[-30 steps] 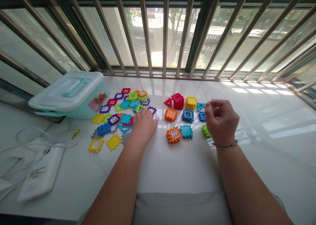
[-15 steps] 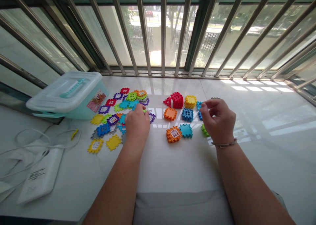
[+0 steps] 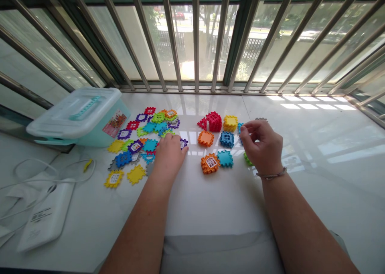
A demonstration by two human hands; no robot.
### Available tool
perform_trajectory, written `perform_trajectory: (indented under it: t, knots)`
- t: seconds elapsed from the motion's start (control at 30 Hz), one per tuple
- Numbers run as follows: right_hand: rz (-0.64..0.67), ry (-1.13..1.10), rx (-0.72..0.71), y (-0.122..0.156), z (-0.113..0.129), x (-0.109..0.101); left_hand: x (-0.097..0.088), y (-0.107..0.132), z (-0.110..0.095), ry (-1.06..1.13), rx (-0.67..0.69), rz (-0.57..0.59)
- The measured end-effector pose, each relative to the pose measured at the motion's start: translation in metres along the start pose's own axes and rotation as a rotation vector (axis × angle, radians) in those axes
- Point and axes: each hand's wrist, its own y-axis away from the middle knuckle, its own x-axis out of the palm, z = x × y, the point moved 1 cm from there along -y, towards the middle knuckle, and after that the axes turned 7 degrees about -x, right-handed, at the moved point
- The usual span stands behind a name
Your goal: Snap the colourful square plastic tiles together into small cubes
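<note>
My left hand [image 3: 169, 152] lies palm down over the right edge of a heap of toothed plastic building tiles, its thumb spread to the right. The purple tile with a white window [image 3: 183, 143] is partly under it; what lies beneath the palm is hidden. My right hand [image 3: 264, 144] hovers with fingers curled in and thumb near the index finger, and nothing shows in it. It partly covers blue tiles and a green tile [image 3: 248, 159]. Between the hands stand stacks of red [image 3: 214, 121], yellow [image 3: 230, 123], orange [image 3: 205, 138], blue [image 3: 226, 139] and turquoise tiles [image 3: 225, 158].
A lidded turquoise storage box [image 3: 110, 123] stands behind the heap at left. A white power strip [image 3: 45, 218] with cables lies at the left front. Metal bars [image 3: 196, 45] in front of a window border the far side of the white surface.
My left hand has shifted slightly toward me, and its thumb has spread out to the right. My right hand stays curled in nearly the same place. The view has turned slightly.
</note>
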Motion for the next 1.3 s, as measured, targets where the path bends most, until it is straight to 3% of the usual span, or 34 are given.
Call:
perform_trajectory:
  t: [0.23, 0.5, 0.77, 0.87, 0.97, 1.13, 1.2, 1.3]
  knots:
    - [-0.030, 0.012, 0.009, 0.000, -0.001, -0.002, -0.001, 0.001, -0.001, 0.016, -0.018, 0.004]
    - [-0.166, 0.033, 0.065, -0.002, -0.005, -0.008, -0.005, 0.001, -0.002, 0.034, -0.092, 0.055]
    - [-0.115, 0.009, 0.008, -0.001, -0.002, -0.004, -0.006, 0.001, -0.002, 0.078, -0.074, 0.013]
    - [-0.101, -0.003, -0.002, -0.001, -0.002, -0.003, -0.010, 0.001, -0.004, 0.293, -0.104, -0.004]
    - [-0.085, -0.023, 0.000, 0.000, -0.001, -0.003, -0.015, 0.002, -0.008, 0.718, -0.171, 0.061]
    - [-0.022, -0.067, -0.032, 0.001, 0.003, 0.000, -0.026, 0.008, -0.018, 1.708, -0.270, 0.379]
    - [-0.007, -0.075, -0.056, 0.001, 0.007, 0.001, -0.031, 0.011, -0.022, 1.887, -0.277, 0.462]
    - [0.007, -0.085, -0.090, 0.001, 0.014, 0.002, -0.035, 0.014, -0.024, 1.985, -0.279, 0.518]
